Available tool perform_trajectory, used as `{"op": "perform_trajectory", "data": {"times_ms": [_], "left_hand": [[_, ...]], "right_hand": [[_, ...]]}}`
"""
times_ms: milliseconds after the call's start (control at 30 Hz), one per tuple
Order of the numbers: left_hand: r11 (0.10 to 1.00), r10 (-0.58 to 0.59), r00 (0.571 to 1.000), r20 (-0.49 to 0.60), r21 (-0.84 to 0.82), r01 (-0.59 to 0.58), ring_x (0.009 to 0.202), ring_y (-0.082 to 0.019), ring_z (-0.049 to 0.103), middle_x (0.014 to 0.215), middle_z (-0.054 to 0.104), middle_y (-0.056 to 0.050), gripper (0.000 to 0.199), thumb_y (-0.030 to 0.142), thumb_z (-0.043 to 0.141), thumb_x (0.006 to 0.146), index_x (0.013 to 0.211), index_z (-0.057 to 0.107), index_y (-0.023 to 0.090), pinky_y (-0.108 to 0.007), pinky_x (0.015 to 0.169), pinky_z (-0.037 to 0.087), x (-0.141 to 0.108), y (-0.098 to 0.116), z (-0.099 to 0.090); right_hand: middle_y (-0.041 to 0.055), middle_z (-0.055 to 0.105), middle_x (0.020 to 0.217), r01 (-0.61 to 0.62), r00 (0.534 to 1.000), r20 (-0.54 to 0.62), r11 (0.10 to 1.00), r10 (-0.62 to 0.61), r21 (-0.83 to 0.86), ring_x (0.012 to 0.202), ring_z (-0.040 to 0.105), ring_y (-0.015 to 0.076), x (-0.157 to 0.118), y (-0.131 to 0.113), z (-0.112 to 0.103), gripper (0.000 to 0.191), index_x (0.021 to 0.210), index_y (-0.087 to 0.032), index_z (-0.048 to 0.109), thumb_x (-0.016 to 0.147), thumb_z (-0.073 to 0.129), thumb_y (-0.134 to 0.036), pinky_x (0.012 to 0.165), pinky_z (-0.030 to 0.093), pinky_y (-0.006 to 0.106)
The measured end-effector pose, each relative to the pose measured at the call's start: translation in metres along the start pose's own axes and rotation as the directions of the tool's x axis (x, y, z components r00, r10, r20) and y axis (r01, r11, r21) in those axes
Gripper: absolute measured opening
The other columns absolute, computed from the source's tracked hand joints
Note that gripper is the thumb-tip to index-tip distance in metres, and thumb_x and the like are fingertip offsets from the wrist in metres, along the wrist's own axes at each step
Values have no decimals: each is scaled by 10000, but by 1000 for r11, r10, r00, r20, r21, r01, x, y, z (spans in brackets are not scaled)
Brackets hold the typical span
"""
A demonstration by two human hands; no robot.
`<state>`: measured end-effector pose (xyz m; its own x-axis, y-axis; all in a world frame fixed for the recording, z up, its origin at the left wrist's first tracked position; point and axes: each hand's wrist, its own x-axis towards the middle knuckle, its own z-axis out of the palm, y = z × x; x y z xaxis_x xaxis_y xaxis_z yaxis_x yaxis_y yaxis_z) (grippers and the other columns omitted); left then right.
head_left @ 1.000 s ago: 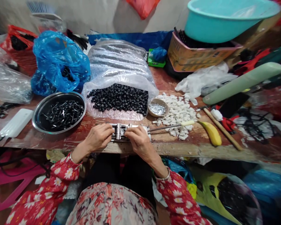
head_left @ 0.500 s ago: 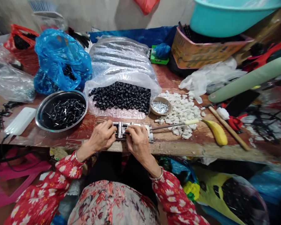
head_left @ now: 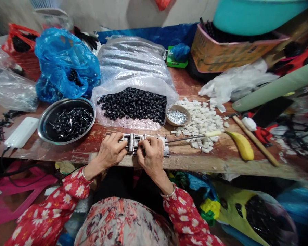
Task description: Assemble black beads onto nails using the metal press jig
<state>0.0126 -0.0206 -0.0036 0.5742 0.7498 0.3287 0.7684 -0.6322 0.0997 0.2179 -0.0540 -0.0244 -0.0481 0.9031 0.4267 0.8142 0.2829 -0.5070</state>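
Note:
A small metal vise-like fixture (head_left: 131,143) lies at the table's front edge, between my two hands. My left hand (head_left: 110,150) is closed at its left end, fingers curled and thumb pressed in; what they pinch is hidden. Over the right part of the fixture, my right hand (head_left: 152,155) has its fingers bent down in a pinch, with their contents too small to make out. A thin rod with a pale handle (head_left: 213,133) reaches out from the fixture's right end. Just behind are black round parts (head_left: 135,104), spilling from a clear plastic bag (head_left: 136,56).
To the left stand a steel bowl (head_left: 46,125) of black parts with metal pins and a white power bank (head_left: 22,132). On the right are a small bowl (head_left: 188,119) of pins, white plastic pieces (head_left: 205,118), a banana (head_left: 242,146) and a wooden-handled hammer (head_left: 256,141).
My right hand has shifted slightly down and its fingers have bent more over the fixture. My left hand stays at the left end. The view has shifted a little.

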Motion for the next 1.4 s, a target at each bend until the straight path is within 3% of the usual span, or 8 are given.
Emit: {"op": "perform_trajectory", "data": {"times_ms": [233,367,500,667,800,967,1167,1400], "left_hand": [[954,-45,999,9,-295,46,912,-192,626,1080,623,-81,142,264,601,974,1018,715,192,-334,831,529,2,-14,-12],[892,-122,992,-23,-440,100,920,-179,673,1044,692,-52,207,328,631,996,1149,706,210,-308,840,542,20,-26,-18],[923,-271,958,-98,-307,230,853,-190,692,968,739,-52,174,311,624,988,1073,727,199,-298,751,513,58,-39,-4],[934,-351,935,46,-58,353,892,-255,725,1000,780,-95,160,279,657,937,1047,745,204,-321,710,494,106,-55,29],[934,-354,933,69,-30,357,846,-245,724,929,779,-83,95,242,663,905,944,741,204,-306,681,477,116,-62,43],[930,-334,941,50,-145,337,861,-228,714,961,787,-58,132,247,664,883,980,746,211,-309,727,503,104,-67,37],[861,-264,962,-75,-468,199,829,-169,686,972,771,-37,188,167,621,869,1006,748,183,-282,757,536,69,-56,10],[878,-72,995,-65,-477,33,946,-181,698,1041,723,-67,207,168,562,983,1082,743,189,-307,835,571,26,-32,-9]], "right_hand": [[98,619,1000,40,995,89,992,-50,117,956,519,289,2,8,-16,116,1049,-229,710,999,605,-222,849,441,445],[80,666,975,87,981,149,966,-126,244,929,598,260,19,23,-29,173,1151,-252,707,1042,573,-248,827,481,402],[75,687,983,142,972,164,975,-171,173,905,638,239,67,41,-24,194,1120,-235,734,1042,557,-228,788,482,360],[67,681,1037,176,942,306,980,-140,-93,896,641,218,140,50,11,234,1178,-263,748,1029,569,-238,722,451,319],[85,673,1062,255,895,418,945,-152,-203,927,638,229,163,47,33,222,1142,-252,750,1029,563,-207,682,411,318],[104,660,1105,237,908,384,961,-167,-141,939,624,233,152,51,31,160,1107,-210,702,1008,580,-179,729,429,320],[45,664,987,158,940,268,967,-210,202,853,613,202,118,61,0,164,1057,-225,681,949,588,-144,791,463,319],[66,685,1002,210,900,286,904,-327,372,943,627,227,70,47,-32,177,1072,-223,719,991,583,-144,849,492,363]]}}
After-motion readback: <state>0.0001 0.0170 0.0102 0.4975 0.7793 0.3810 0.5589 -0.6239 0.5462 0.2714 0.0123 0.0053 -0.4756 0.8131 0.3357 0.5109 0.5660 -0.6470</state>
